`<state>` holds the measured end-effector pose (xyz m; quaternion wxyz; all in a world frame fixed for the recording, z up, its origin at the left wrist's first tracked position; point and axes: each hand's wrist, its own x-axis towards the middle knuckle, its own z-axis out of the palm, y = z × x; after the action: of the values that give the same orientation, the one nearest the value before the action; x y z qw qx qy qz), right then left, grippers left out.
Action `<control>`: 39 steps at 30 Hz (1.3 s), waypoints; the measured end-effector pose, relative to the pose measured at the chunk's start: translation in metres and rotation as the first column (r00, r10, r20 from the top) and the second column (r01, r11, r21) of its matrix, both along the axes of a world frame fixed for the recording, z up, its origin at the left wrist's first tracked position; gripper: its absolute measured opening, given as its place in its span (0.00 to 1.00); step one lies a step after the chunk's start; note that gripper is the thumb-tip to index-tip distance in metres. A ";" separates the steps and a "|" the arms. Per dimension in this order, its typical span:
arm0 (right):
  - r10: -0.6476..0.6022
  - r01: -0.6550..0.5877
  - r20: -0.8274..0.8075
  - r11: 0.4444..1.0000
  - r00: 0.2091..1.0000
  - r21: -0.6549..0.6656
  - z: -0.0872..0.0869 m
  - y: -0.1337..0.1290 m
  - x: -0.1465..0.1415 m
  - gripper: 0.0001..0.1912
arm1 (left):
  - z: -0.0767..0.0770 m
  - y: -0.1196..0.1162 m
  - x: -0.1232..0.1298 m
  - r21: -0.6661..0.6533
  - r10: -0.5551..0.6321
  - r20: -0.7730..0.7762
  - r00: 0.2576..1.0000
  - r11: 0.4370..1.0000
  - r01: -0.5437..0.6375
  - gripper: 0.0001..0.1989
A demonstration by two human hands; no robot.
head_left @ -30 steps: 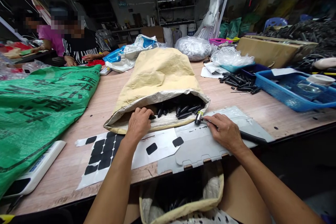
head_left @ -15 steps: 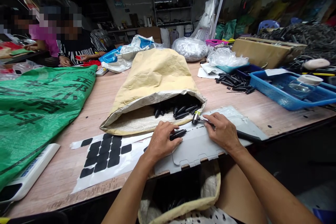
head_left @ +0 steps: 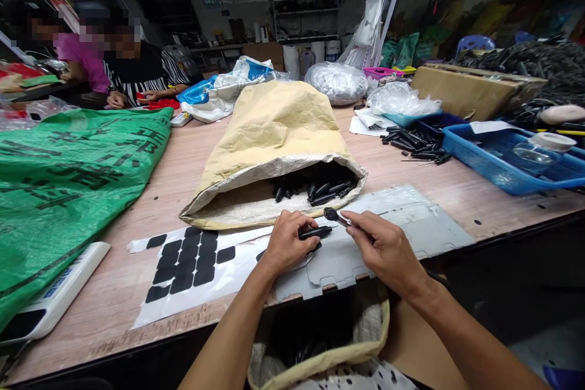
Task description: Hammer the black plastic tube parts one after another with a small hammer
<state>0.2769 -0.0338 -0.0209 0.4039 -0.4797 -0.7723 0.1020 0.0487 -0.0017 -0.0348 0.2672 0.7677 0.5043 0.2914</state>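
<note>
Brought within the last second from the yellow sack's (head_left: 283, 116) mouth to above the grey board (head_left: 429, 225): a slim black piece (head_left: 315, 232), pinched in the left hand (head_left: 287, 241) between nearly closed fingers, tip pointing toward the right hand (head_left: 388, 247). Newly raised and turned in the right hand: a small hammer (head_left: 336, 216), held by the shaft in curled fingers, round dark face showing, just beside the piece's tip; impossible to tell whether touching. Judging from this, past picking and into handling piece and hammer together. Inside the sack's open mouth, on the table (head_left: 457, 177), more black pieces (head_left: 322, 191).
</note>
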 end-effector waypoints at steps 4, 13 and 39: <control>-0.008 0.006 -0.045 1.000 0.999 -0.027 -0.002 -0.009 -0.014 0.16 | -0.003 0.000 -0.001 0.002 -0.010 0.011 1.000 1.000 0.010 0.09; 0.052 -0.028 -0.096 0.973 0.994 0.230 0.015 -0.028 -0.026 0.27 | -0.002 0.002 0.000 -0.010 0.000 -0.002 1.000 1.000 0.000 0.08; -0.269 0.262 0.127 0.963 0.955 0.070 -0.002 0.013 0.034 0.16 | -0.003 0.002 -0.003 0.007 -0.044 -0.018 0.999 0.999 0.044 0.07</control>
<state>0.3111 -0.0207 -0.0224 0.3731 -0.5741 -0.7288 -0.0058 0.0461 0.0006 -0.0374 0.2661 0.7822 0.4885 0.2805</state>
